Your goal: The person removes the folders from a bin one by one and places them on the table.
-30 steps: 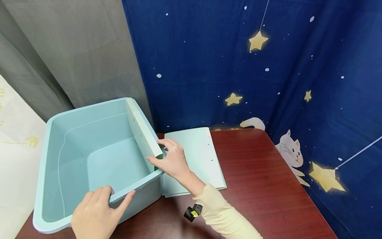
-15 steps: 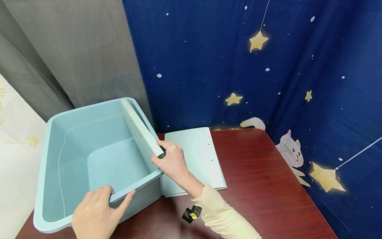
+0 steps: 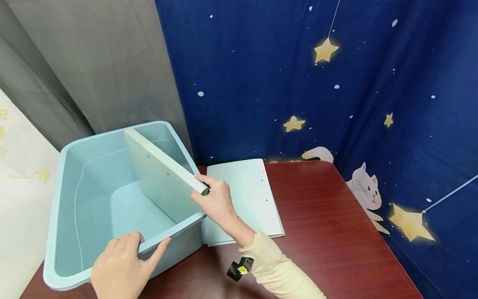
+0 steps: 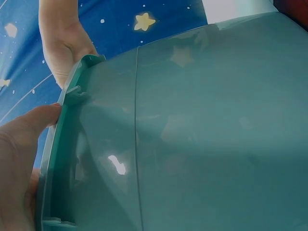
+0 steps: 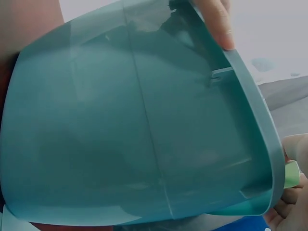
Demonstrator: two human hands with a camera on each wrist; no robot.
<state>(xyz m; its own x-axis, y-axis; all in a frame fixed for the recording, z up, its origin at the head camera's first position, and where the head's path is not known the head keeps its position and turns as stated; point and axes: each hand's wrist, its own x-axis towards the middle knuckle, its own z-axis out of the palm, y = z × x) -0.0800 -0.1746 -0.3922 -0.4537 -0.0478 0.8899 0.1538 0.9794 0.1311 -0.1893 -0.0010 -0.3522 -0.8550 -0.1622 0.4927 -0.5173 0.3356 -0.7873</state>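
Nearest the person, the left hand [image 3: 119,268] grips the near rim of a pale blue plastic bin [image 3: 67,199]: the fingers curl over the rim into the bin and the thumb presses along its outer edge. The bin stands at the near left corner of the dark red bench [image 3: 328,232], reaching back along the left edge. Just past it, the right hand [image 3: 216,201], in a cream sleeve [image 3: 278,270], pinches the near corner of a pale green board [image 3: 160,172] between thumb and fingers. The board is tilted, its lower edge down inside the bin against the right wall and its top leaning left over the bin's hollow. A small black and yellow tag [image 3: 239,269] hangs at the right wrist. Beyond the right hand a second pale green board [image 3: 250,195] lies flat on the bench, just beside the bin's right wall. Behind the bench hang a grey curtain [image 3: 104,62] and a dark blue star-patterned cloth [image 3: 336,91].
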